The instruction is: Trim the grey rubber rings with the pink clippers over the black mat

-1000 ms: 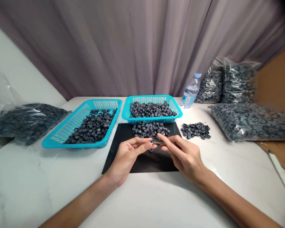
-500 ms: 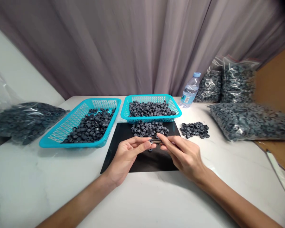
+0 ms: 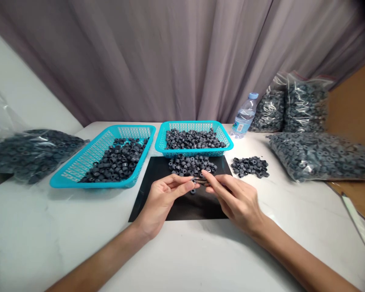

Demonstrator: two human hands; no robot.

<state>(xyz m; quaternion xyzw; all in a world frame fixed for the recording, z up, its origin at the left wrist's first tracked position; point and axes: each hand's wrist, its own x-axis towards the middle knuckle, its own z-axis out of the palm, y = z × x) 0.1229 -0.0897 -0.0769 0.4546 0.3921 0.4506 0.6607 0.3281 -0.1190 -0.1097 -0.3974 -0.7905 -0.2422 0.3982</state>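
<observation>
Near the frame's centre, the left grip [image 3: 192,182] pinches a small dark-grey ring [image 3: 194,180] between its fingertips; the right grip [image 3: 207,182] pinches a thin metallic tool [image 3: 202,181] beside it.

Soft overhead light, faint shadows, glare on bags [image 3: 307,101], stretched blurry edges.

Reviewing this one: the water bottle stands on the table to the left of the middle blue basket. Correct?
Not quite: the head view shows the water bottle standing on the table to the right of the middle blue basket, not the left.
</observation>
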